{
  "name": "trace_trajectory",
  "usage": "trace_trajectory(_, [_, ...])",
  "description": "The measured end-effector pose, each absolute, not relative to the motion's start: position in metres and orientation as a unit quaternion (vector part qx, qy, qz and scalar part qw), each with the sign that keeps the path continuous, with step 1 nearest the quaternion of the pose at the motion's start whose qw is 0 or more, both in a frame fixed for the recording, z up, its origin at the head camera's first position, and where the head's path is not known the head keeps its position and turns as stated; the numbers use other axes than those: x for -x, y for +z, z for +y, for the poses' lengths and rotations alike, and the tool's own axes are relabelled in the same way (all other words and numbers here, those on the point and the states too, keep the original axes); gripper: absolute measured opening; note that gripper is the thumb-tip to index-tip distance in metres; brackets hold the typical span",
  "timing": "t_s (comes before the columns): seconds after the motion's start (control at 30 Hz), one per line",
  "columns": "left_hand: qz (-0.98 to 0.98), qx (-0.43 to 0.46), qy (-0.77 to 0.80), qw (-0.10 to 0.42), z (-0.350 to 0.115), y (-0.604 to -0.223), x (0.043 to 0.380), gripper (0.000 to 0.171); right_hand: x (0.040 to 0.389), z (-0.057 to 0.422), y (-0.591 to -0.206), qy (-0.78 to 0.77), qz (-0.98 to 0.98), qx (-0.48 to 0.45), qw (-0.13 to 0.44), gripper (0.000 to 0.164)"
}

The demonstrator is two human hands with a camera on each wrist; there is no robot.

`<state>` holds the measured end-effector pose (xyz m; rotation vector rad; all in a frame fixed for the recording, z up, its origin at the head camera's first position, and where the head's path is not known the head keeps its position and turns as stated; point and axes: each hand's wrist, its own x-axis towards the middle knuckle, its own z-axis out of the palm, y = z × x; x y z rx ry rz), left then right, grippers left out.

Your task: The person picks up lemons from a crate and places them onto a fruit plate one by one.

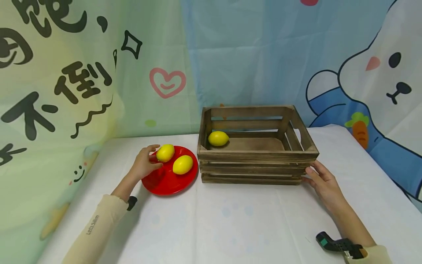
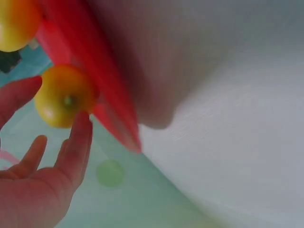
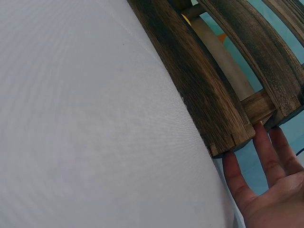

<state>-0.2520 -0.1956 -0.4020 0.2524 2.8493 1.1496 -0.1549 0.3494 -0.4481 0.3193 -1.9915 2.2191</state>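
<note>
At the left, my left hand [image 1: 145, 163] reaches over the rim of a red plate [image 1: 159, 188], thumb and fingers spread on either side of a lemon [image 1: 165, 153]. In the left wrist view the fingertips [image 2: 81, 124] come right up to that lemon [image 2: 65, 95]. A second lemon [image 1: 182, 164] lies beside it on the plate. A brown slatted wooden crate [image 1: 250, 157] stands right of the plate, with another lemon [image 1: 218, 138] inside at its left end. My right hand [image 1: 324, 183] rests straight fingertips [image 3: 232, 159] against the crate's right end, near the front corner.
A white cloth [image 1: 237, 220] covers the table under the plate and crate. Behind rises a printed curtain [image 1: 158, 47] with lettering, a heart and a white cartoon animal. The plate's right rim sits close to the crate's left side.
</note>
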Motion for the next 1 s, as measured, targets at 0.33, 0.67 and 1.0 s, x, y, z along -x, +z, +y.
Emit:
trace_trajectory(0.33, [0.903,-0.106,0.415,-0.028,-0.186,-0.378,0.254,0.055,0.155,0.35,-0.451,0.74,-0.661,-0.108,0.067,0.047])
trace_trajectory(0.67, [0.879,-0.163,0.442,-0.073,-0.156,-0.34,0.254,0.051,0.155,0.351,-0.451,0.734,-0.668,-0.103,0.066,0.049])
trace_trajectory(1.0, [0.863,-0.258,0.424,-0.098,-0.117,-0.3,0.26,0.05,0.156,0.352,-0.45,0.729,-0.674,-0.099,0.067,0.049])
